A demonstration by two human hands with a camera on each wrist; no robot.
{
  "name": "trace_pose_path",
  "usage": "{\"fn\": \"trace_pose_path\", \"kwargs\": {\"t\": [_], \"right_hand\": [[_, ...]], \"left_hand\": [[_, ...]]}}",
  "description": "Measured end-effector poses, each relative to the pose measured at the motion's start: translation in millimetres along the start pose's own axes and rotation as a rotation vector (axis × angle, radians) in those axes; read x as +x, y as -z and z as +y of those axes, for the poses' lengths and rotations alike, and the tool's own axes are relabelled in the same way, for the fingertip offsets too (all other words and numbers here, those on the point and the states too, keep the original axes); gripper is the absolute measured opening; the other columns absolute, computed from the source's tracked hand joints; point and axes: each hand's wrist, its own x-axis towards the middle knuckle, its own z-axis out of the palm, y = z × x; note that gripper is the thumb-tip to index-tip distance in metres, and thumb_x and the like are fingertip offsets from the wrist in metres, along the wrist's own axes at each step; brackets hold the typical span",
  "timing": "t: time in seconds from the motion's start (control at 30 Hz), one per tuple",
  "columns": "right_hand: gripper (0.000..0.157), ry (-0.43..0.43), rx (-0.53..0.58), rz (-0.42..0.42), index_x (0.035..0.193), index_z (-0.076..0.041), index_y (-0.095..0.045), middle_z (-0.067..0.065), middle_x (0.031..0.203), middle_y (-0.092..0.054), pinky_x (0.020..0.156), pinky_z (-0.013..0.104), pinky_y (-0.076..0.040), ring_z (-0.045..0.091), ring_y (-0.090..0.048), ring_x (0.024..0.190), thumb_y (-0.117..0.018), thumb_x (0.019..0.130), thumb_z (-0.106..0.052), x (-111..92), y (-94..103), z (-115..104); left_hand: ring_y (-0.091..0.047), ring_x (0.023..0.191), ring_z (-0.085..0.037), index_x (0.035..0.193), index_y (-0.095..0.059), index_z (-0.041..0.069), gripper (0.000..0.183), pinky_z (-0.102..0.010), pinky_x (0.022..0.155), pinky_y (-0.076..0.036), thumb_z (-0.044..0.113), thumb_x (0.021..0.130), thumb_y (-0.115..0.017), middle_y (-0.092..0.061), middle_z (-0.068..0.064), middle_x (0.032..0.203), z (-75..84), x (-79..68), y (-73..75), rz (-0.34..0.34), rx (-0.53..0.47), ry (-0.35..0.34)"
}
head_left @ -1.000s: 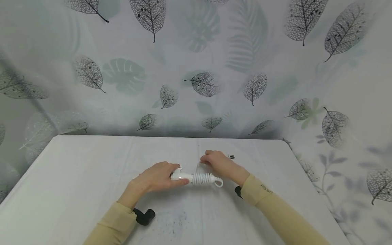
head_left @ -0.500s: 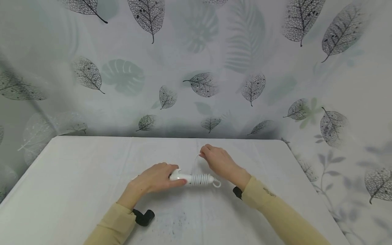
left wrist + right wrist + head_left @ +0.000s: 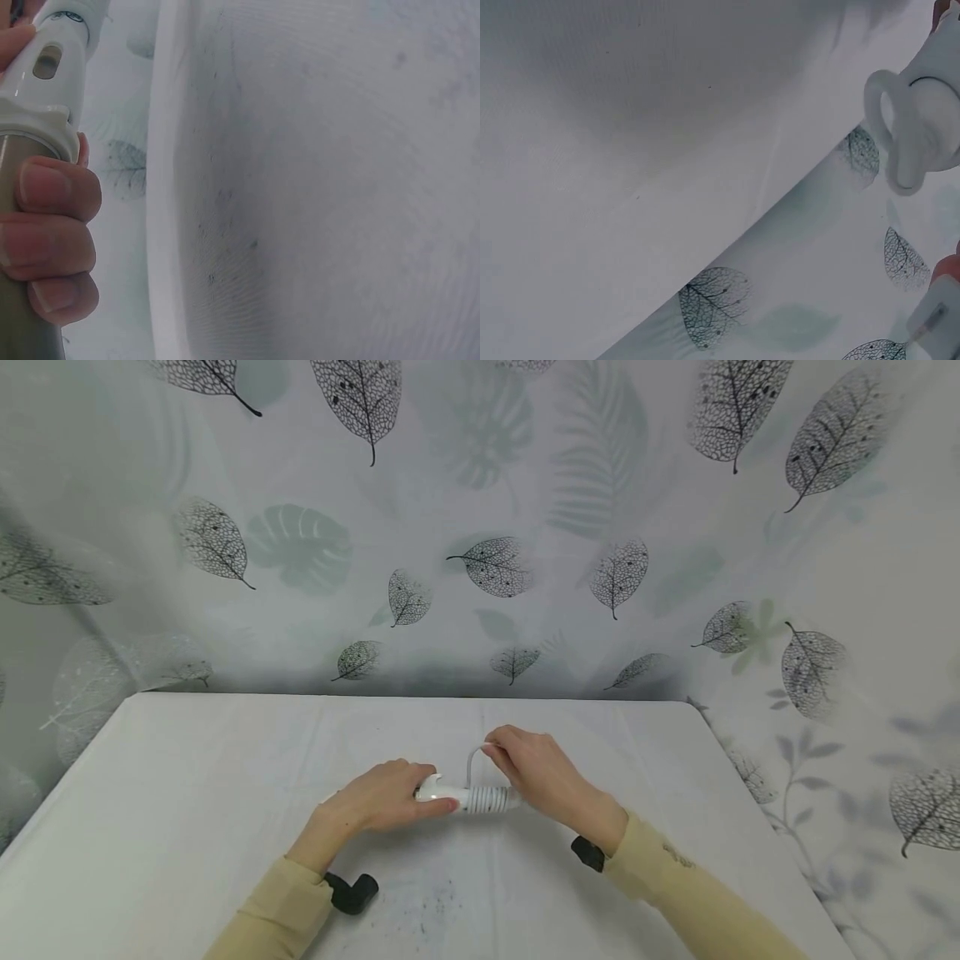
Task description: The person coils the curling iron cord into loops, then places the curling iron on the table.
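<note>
A curling iron (image 3: 442, 790) with a white handle lies crosswise in front of me. My left hand (image 3: 386, 795) grips it; in the left wrist view the curled fingers (image 3: 56, 251) wrap its grey-beige barrel (image 3: 30, 330) just below the white body (image 3: 56, 90). Several turns of white cord (image 3: 487, 799) circle the handle. From those turns a length of cord rises to my right hand (image 3: 543, 777), which pinches it just behind the handle and overlaps the handle's end. The right wrist view shows the cord loop (image 3: 904, 161) at that end and a white plug (image 3: 934, 322) by a fingertip.
The white table (image 3: 225, 760) extends on both sides of the hands, its far edge near a leaf-patterned curtain (image 3: 450, 635). Black camera mounts (image 3: 352, 893) sit at both wrists.
The right hand drew the cord up and away, then came back down toward the handle's end, which it now covers. The plug has gone out of head view. The left hand keeps its grip.
</note>
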Motion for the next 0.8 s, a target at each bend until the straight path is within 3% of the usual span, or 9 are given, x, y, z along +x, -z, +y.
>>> {"fn": "trace_pose_path", "kwargs": {"t": [0.17,0.4,0.63,0.8], "right_hand": [[0.005,0.002,0.050,0.020,0.098,-0.006,-0.062,-0.003,0.077,-0.057,0.057,0.018,-0.041,0.004,-0.043,0.060,-0.065,0.097,-0.011,-6,2.2,-9],[0.005,-0.002,0.061,0.036,0.097,-0.007,-0.063,-0.004,0.079,-0.060,0.057,0.017,-0.041,0.003,-0.044,0.061,-0.065,0.097,-0.011,-12,2.2,-16],[0.006,-0.050,0.078,0.017,0.096,-0.009,-0.065,-0.007,0.074,-0.058,0.054,0.016,-0.038,0.000,-0.041,0.058,-0.066,0.097,-0.015,-14,2.8,-26],[0.006,-0.066,0.105,0.019,0.092,-0.011,-0.066,-0.010,0.069,-0.054,0.053,0.016,-0.037,-0.002,-0.039,0.056,-0.067,0.096,-0.016,-20,0.8,-36]], "left_hand": [[-0.052,0.072,-0.013,0.118,-0.064,0.012,0.065,-0.033,0.069,-0.043,0.069,0.088,-0.058,-0.057,0.004,0.078,1.0,0.2,-1.0,-0.010,-0.004,0.013],[-0.052,0.074,-0.013,0.125,-0.063,0.010,0.069,-0.034,0.070,-0.043,0.069,0.088,-0.058,-0.058,0.005,0.083,0.6,-0.4,-1.6,-0.019,-0.011,0.029],[-0.052,0.067,-0.013,0.101,-0.062,0.017,0.052,-0.032,0.063,-0.042,0.068,0.089,-0.057,-0.057,0.004,0.074,-1.5,0.0,-2.7,-0.003,-0.051,-0.001],[-0.052,0.065,-0.012,0.095,-0.060,0.019,0.049,-0.031,0.061,-0.041,0.068,0.089,-0.058,-0.057,0.004,0.073,-1.8,0.0,-1.9,-0.003,-0.054,0.000]]}}
